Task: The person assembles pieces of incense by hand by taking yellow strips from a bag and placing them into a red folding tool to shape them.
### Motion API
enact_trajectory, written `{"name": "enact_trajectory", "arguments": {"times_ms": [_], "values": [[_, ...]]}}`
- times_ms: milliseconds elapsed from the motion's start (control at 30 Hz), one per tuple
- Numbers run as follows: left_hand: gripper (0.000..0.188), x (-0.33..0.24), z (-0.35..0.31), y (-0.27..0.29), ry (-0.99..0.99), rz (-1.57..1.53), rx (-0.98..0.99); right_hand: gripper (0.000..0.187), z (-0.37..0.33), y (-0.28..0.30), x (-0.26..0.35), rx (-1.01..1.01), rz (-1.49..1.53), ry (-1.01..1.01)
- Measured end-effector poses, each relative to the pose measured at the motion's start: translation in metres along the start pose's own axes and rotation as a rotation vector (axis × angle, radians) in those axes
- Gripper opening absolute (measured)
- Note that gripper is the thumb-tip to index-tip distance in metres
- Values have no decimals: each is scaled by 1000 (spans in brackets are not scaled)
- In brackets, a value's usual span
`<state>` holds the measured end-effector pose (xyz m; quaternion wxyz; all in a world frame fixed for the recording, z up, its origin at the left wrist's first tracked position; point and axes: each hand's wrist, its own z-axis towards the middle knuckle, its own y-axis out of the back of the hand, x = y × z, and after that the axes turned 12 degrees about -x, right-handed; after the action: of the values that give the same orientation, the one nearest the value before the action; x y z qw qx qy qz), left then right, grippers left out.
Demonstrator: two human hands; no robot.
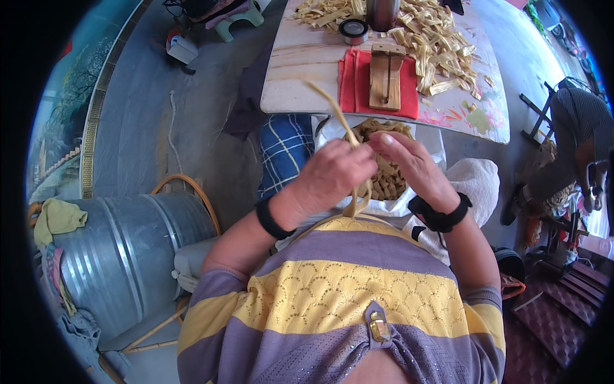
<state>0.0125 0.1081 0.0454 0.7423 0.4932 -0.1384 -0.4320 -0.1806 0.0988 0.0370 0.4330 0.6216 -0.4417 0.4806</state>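
Note:
My left hand (pixel 339 168) is closed round a long, pale yellow, flat strip (pixel 336 110), its kind unclear. One end of the strip sticks up toward the table, and a looped length hangs below the hand near my shirt. Close beside it, my right hand (pixel 409 157) is curled with the thumb toward the left hand; whatever its fingertips pinch is hidden. Beneath both hands, a white sack (pixel 437 142) stands open between my knees, holding many tan folded pieces (pixel 389 182).
Ahead, the table (pixel 300 77) bears a heap of pale strips (pixel 441 48), a wooden block with a metal rod (pixel 385 77) on red cloth (pixel 350 83), and a round tin (pixel 354 31). A metal drum (pixel 128 249) lies left. Another person (pixel 575 121) is at the right.

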Motion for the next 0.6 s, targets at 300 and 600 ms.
{"name": "enact_trajectory", "arguments": {"times_ms": [300,600], "values": [[18,-16,6,-48,-140,-242,-3,18,37,-16,6,-96,273,-27],[13,29,20,-13,813,-1094,-437,22,34,-18,5,-57,146,75]]}}
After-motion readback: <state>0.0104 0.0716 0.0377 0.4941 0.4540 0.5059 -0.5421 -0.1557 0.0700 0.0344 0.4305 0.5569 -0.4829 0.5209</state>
